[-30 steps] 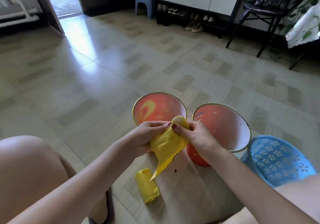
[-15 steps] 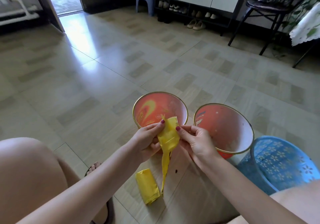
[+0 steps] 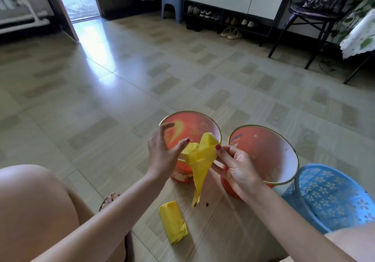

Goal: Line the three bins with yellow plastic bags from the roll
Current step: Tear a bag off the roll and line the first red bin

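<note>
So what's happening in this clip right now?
A person sits over three unlined bins, working open a yellow bag. The left hand and right hand each pinch it above the left orange bin. The roll lies on the floor; the second orange bin and blue basket wait.

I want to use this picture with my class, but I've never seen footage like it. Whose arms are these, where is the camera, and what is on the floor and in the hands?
There is no machine here. A person wears a wide-angle camera on the head, looking forward and down, so the arms and knees are their own.

The left hand and the right hand each pinch part of a crumpled yellow bag, apparently working its mouth open; its tail hangs down.

On the tiled floor lies the roll of yellow bags. Beyond the hands stand two orange bins, and a blue lattice bin is on the right. None is lined yet.
</note>
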